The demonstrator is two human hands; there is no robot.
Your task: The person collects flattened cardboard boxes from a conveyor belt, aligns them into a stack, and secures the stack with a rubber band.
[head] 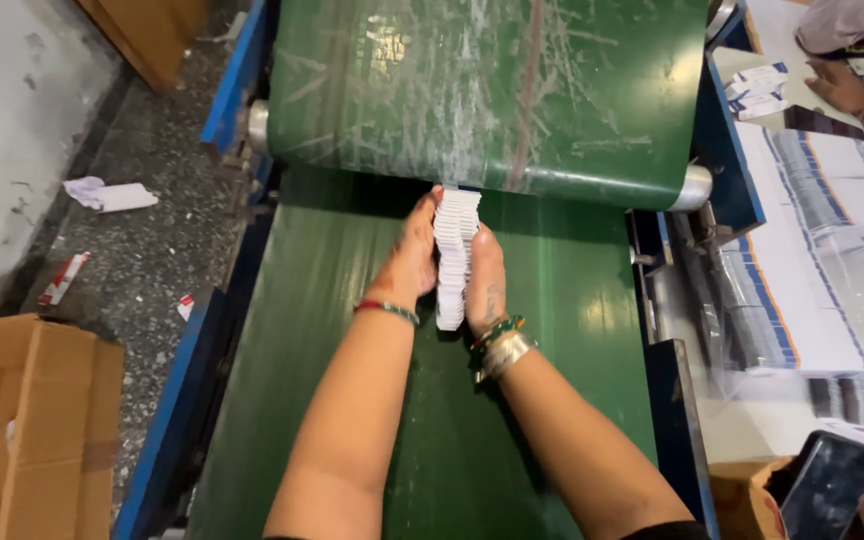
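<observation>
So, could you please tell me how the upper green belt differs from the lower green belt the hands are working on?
The upper belt is heavily scratched and streaked pale; the lower belt looks smooth and glossy. The upper belt curves down over a roller, while the lower belt lies flat beneath it. The left hand and right hand press a stack of white cards together over the lower belt; nothing lies on the upper belt. Both are green.

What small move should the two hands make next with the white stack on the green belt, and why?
Probably lift the stack of white cards clear of the lower belt. The left hand and right hand already press it from both sides, and it sits right under the upper belt's end.
</observation>
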